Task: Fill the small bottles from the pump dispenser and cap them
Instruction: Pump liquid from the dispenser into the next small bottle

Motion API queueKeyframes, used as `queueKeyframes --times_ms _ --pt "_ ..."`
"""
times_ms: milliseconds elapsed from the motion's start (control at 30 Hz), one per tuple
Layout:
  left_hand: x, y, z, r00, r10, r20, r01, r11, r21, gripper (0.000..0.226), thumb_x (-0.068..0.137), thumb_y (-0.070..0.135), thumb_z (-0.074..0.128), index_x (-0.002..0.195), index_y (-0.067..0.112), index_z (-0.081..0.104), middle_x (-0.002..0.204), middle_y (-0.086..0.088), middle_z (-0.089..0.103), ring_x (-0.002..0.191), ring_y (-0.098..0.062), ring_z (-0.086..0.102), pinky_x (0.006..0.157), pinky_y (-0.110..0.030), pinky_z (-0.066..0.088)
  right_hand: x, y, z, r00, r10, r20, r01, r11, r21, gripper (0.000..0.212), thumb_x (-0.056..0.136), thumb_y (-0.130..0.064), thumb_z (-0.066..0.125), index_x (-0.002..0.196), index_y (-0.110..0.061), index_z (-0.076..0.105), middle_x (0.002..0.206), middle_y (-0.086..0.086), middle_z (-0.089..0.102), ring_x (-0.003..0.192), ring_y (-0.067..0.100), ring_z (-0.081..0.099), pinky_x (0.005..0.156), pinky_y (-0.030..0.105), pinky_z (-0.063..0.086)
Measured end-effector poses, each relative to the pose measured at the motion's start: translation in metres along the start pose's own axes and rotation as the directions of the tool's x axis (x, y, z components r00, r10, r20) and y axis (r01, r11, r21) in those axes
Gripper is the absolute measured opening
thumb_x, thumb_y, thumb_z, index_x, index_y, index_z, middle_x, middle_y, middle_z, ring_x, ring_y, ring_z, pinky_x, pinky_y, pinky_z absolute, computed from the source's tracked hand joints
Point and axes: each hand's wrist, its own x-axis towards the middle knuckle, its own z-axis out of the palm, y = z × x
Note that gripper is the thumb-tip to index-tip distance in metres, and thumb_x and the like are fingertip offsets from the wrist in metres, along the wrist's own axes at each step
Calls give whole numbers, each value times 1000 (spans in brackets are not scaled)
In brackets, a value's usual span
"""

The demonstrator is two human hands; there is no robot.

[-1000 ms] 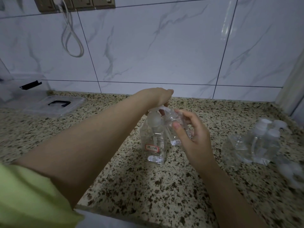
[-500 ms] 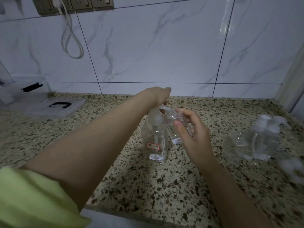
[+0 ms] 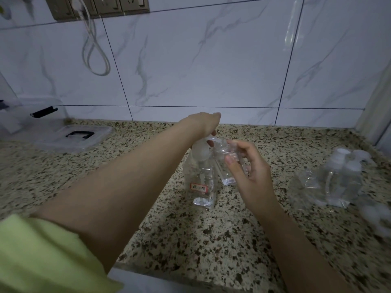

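On the speckled granite countertop (image 3: 211, 240), near its middle, stood a tall clear plastic pump dispenser (image 3: 201, 178) with a small red-bordered label low on its front. The left hand (image 3: 204, 123), reaching out from a lime-green sleeve (image 3: 38, 256), lay over the pump head with its fingers curled down onto the top; how hard it pressed could not be told. Just beside the dispenser, on its right, the right hand (image 3: 251, 172) was wrapped around a small clear plastic bottle (image 3: 227, 163), thumb in front and fingers behind, with the bottle's open neck held up close under the pump's spout. The bottle looked tilted slightly, and a little clear liquid showed at its base.

Well apart to the right sat a cluster of clear small bottles with white pump caps (image 3: 338, 180), blurred at the frame's edge. At the far left lay a clear plastic lid with a black handle (image 3: 78, 135). Behind rose a white marble-veined tiled wall (image 3: 211, 60), with a white looped cord (image 3: 95, 49) hanging from the sockets.
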Motion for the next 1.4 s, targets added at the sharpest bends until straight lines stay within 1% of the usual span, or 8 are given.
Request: queueKeyframes --times_ms 233,400,633,900,1000,1133,1233,1400 --pt "1 1 1 1000 23 -1 -23 999 22 63 105 48 17 119 12 67 109 -9 64 94 -26 54 69 -32 38 0 -3 1 1000 -9 -7 9 1000 2 31 96 -38 60 124 -25 60 116 -25 65 112 -3 62 91 13 49" --pt "2 3 1 999 45 -6 -45 996 78 65 105 49 15 123 11 64 120 -11 64 104 -31 58 74 -33 44 -1 -4 2 1000 -4 -19 4 1000 -10 37 94 -45 55 126 -25 60 120 -17 66 115 8 63 97 41 56" --pt "2 3 0 999 22 29 -25 995 96 65 105 52 16 126 12 63 124 -10 62 103 -31 56 75 -35 43 0 -4 2 1000 -3 -12 3 1000 -3 31 96 -39 59 123 -26 59 117 -25 65 113 -1 62 89 17 52" --pt "0 8 0 999 30 21 -32 994 109 67 105 53 15 126 13 63 121 -8 64 96 -26 58 81 -37 43 1 -3 1 999 -1 -38 0 1000 -21 42 94 -44 56 126 -18 61 121 -13 67 116 10 64 96 47 56" --pt "-1 5 4 1000 5 18 -7 993 116 67 105 51 13 140 11 54 147 -13 47 129 -34 47 99 -41 38 1 -3 1 1000 -1 -28 0 999 -35 38 95 -42 56 126 -19 61 121 -15 67 115 9 64 95 44 56" --pt "-1 6 2 1000 30 10 -30 992 122 67 106 50 13 127 10 63 130 -13 60 104 -31 55 77 -35 40 1 -3 1 1000 1 -25 -2 999 -38 35 96 -38 58 126 -19 61 119 -14 67 114 9 64 95 39 56" --pt "2 4 3 999 10 39 -15 993 118 66 106 50 14 134 11 58 141 -14 53 122 -33 51 85 -36 36 1 -2 0 999 7 -31 -9 998 -58 39 95 -43 57 126 -20 61 120 -18 66 115 6 63 96 42 56" --pt "5 2 2 999 39 7 -39 993 111 66 105 51 16 121 11 67 127 -13 61 108 -31 56 84 -35 38 1 -2 1 1000 -3 -29 2 999 -51 40 95 -44 56 127 -21 61 120 -16 66 115 8 64 96 43 56"
